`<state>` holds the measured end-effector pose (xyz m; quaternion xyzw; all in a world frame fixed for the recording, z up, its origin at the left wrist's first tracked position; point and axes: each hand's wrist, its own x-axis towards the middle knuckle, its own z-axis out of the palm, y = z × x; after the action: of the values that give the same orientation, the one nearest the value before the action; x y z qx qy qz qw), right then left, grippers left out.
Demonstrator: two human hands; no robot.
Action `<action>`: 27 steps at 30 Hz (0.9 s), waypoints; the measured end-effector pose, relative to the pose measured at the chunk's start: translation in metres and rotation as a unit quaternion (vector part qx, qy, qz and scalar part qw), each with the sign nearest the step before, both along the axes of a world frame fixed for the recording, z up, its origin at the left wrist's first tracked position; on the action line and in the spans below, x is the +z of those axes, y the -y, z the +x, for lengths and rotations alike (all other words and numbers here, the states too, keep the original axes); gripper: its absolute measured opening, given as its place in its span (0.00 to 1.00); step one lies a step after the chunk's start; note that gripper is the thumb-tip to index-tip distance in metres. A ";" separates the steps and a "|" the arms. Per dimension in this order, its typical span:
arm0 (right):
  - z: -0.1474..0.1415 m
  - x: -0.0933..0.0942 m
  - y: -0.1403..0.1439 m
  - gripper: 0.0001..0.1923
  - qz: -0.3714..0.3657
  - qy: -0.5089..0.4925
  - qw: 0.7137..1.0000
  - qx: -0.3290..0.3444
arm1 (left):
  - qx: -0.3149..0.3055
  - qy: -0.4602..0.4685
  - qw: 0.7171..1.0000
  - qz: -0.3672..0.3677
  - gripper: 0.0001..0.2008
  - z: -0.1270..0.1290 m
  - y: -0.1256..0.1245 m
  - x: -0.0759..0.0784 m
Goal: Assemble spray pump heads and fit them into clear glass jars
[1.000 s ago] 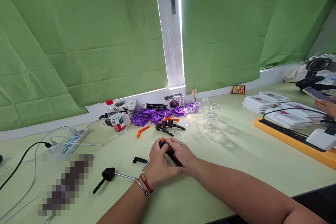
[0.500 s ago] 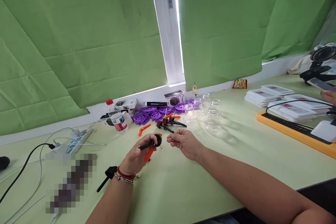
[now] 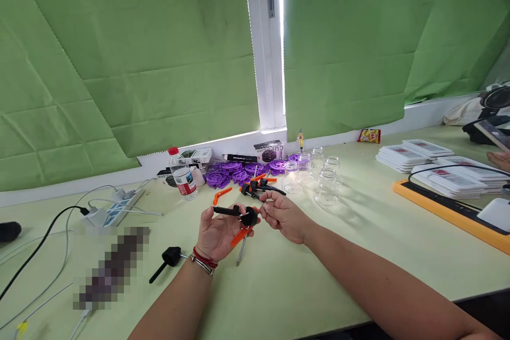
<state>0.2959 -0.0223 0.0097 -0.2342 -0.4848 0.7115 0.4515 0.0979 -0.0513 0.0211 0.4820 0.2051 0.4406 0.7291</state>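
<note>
Desk (image 3: 287,297), pale green; nearest, by the left wrist, lies a loose black part (image 3: 171,256) with a stubby handle. Half a second ago the right hand (image 3: 285,217) was apart from the black piece (image 3: 249,216) in the left hand (image 3: 217,236); now its fingertips are right at the round end, so I'd judge both hands are busy with that one piece. The left palm is turned up, fingers curled behind the piece, thumb raised by its dark handle. The right hand reaches in from the other side, fingers bent and drawn narrow; I can't tell whether they pinch anything. An orange strip (image 3: 239,237) slants below the round end, a metal rod (image 3: 241,251) beside it, perhaps joined, perhaps not. Farther back lie purple rings (image 3: 217,179) and clear jars (image 3: 327,196), then green blinds (image 3: 175,53).
</note>
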 end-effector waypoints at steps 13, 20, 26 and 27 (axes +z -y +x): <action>-0.002 0.000 0.008 0.08 0.308 0.233 0.916 -0.112 | -0.008 0.010 0.999 -0.039 0.32 0.007 0.002 -0.008; -0.003 0.003 0.013 0.11 0.423 0.305 0.842 -0.138 | -0.017 0.033 0.997 -0.063 0.26 0.009 0.002 -0.012; -0.004 0.004 0.015 0.14 0.419 0.292 0.846 -0.154 | -0.032 0.032 0.994 -0.098 0.26 0.012 0.003 -0.013; -0.004 0.004 0.016 0.16 0.422 0.295 0.843 -0.154 | -0.034 0.032 0.994 -0.099 0.26 0.013 0.004 -0.013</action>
<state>0.2915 -0.0386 0.0136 -0.2918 -0.8060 0.2568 0.4463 0.1106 -0.0549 0.0082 0.3996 0.2077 0.4079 0.7942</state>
